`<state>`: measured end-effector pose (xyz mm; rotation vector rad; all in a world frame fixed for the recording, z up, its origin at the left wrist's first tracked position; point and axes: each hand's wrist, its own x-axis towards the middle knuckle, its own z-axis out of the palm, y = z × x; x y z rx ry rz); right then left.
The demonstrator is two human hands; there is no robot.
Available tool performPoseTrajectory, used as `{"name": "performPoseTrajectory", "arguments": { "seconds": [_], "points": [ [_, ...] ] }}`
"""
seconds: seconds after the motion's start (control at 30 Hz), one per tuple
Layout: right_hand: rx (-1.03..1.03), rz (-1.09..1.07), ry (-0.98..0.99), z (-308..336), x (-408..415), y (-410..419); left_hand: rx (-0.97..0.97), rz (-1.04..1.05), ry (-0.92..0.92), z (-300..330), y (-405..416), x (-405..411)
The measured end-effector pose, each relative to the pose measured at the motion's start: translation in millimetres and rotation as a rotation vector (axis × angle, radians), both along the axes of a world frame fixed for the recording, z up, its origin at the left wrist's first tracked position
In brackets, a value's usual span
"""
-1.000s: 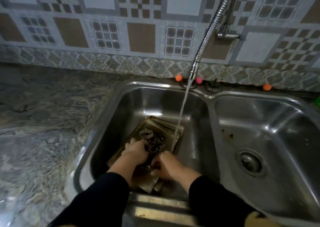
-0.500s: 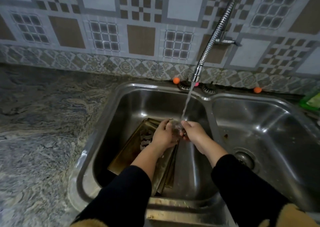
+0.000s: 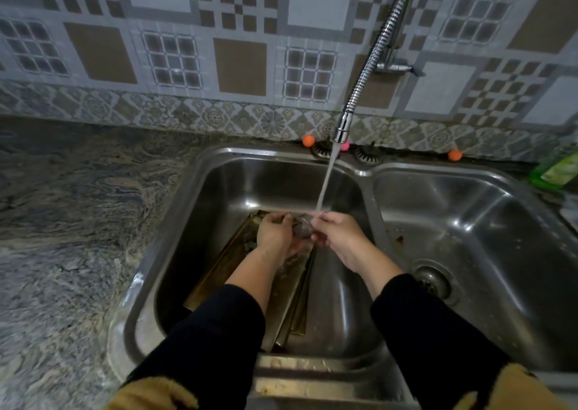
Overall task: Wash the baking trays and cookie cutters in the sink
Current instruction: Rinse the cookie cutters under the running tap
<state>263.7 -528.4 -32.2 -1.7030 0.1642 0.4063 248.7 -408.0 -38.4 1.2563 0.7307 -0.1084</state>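
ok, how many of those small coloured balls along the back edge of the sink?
3. One orange ball left of the tap stream, one pink ball partly hidden behind the stream, another orange ball behind the right basin. Others could be hidden; none show.

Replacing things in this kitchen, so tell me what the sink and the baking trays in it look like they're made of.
Sink: likely stainless steel, brushed finish with bright highlights. Baking trays: thin sheet metal with folded rims, a dull gold-brown finish; coating or staining, cannot tell.

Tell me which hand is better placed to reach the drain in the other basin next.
Probably the right hand: it is nearer the right basin's drain. The left hand is farther, over the trays.
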Motion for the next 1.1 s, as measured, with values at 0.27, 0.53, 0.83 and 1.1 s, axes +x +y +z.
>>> {"name": "performPoseTrajectory", "arguments": {
  "seconds": [0.27,0.53,0.83,1.1],
  "points": [
    [-0.007,-0.019,0.000,10,11,5,-0.115,-0.003,0.038,-2,2,0],
    [-0.239,0.075,-0.138,1,-6,-18,-0.205,-0.026,-0.036,1,-6,1],
    [0.056,-0.066,0.016,-4,-12,-26,-0.029,-0.155,-0.254,3,-20,-2],
    [0.035,-0.135,0.009,-12,-6,-17,-0.121,-0.230,-0.217,0,-14,-13]
  ]
}}
